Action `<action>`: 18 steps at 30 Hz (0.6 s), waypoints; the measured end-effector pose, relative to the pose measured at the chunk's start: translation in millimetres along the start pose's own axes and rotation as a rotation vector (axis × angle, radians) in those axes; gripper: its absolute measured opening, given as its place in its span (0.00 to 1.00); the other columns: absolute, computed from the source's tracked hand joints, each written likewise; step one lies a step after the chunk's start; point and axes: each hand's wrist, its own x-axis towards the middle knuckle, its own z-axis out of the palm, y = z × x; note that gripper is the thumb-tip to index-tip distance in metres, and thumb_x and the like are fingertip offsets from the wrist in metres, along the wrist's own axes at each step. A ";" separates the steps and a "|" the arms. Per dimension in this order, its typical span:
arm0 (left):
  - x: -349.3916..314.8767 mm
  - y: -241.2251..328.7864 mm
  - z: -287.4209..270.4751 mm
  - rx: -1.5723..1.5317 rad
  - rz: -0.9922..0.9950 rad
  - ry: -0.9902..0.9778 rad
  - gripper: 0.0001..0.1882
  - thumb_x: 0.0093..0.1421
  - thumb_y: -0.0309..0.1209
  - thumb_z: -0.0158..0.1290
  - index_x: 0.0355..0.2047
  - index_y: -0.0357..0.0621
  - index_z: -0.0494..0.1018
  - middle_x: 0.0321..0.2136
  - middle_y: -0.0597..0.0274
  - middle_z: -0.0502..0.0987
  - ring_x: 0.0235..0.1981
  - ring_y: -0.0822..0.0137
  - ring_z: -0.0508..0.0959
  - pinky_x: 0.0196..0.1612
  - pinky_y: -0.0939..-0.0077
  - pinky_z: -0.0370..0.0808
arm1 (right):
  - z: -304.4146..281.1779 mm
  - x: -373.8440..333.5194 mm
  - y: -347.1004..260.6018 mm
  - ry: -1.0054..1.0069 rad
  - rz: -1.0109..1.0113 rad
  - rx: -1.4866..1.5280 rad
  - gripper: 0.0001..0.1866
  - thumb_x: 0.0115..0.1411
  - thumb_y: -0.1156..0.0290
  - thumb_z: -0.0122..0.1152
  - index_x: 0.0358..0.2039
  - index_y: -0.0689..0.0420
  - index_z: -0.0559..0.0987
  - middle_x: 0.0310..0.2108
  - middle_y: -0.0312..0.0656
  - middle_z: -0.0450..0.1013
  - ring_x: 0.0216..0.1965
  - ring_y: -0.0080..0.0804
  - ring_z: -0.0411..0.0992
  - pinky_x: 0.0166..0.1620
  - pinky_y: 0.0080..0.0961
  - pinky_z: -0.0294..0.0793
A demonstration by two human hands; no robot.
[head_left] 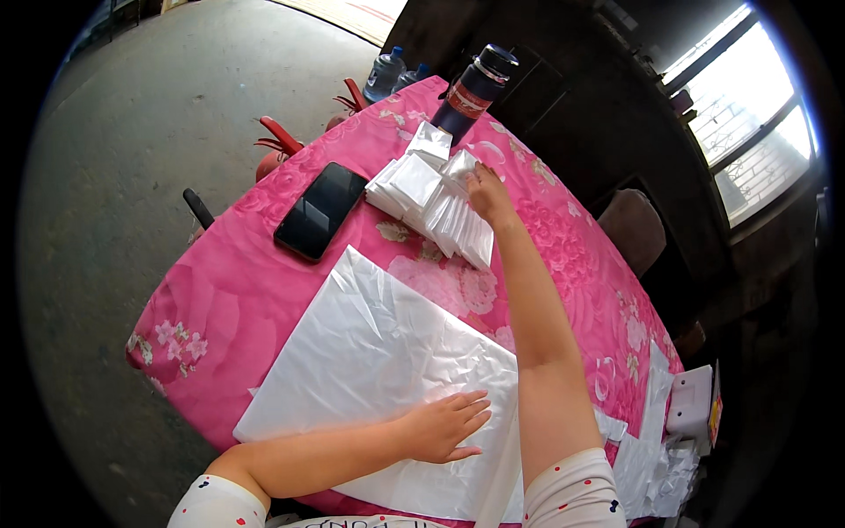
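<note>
My left hand [443, 428] lies flat, fingers spread a little, on a large white plastic sheet [352, 352] at the near side of the table. Its surface is creased, and my left forearm covers part of it. My right arm reaches far forward. At its end my right hand [487, 192] is closed on a small folded plastic packet [459, 165], at the right edge of a pile of such packets. The other white folded packets [414, 183] lie stacked and fanned out beside it. My right fingertips are partly hidden against the packet.
A pink flowered cloth [211, 308] covers the table. A black phone [320, 211] lies left of the pile; a dark flask [475, 92] stands behind. More plastic [651, 466] and a white box [691, 400] are at the near right. Red-handled extinguishers [280, 136] stand beyond the left edge.
</note>
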 end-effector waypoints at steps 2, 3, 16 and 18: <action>-0.9 0.3 -0.1 -0.007 -0.011 -0.003 0.30 0.60 0.47 0.41 0.51 0.30 0.62 0.53 0.46 0.63 0.59 0.53 0.57 0.59 0.63 0.57 | 3.8 4.6 7.1 -0.020 0.007 0.008 0.28 0.60 0.60 0.42 0.55 0.67 0.63 0.56 0.57 0.59 0.61 0.47 0.52 0.62 0.30 0.48; -0.5 0.7 0.5 -0.012 -0.016 -0.001 0.30 0.61 0.47 0.41 0.51 0.30 0.62 0.53 0.46 0.63 0.59 0.53 0.57 0.59 0.63 0.57 | 3.3 3.3 13.2 -0.067 0.030 0.004 0.28 0.59 0.60 0.44 0.55 0.66 0.63 0.56 0.57 0.59 0.61 0.48 0.53 0.62 0.31 0.50; -2.4 -2.1 8.0 -0.009 -0.024 0.040 0.31 0.61 0.48 0.39 0.50 0.29 0.63 0.52 0.46 0.64 0.58 0.52 0.58 0.59 0.63 0.56 | 6.0 11.6 13.0 0.174 0.054 0.100 0.26 0.48 0.62 0.55 0.45 0.67 0.70 0.42 0.61 0.70 0.46 0.53 0.69 0.50 0.36 0.67; -3.2 -2.4 8.1 -0.019 -0.034 0.046 0.31 0.61 0.48 0.39 0.49 0.29 0.63 0.52 0.45 0.64 0.58 0.52 0.58 0.59 0.64 0.56 | 12.0 14.9 10.2 0.117 0.069 0.125 0.24 0.47 0.64 0.55 0.42 0.67 0.71 0.39 0.60 0.71 0.43 0.53 0.70 0.47 0.37 0.68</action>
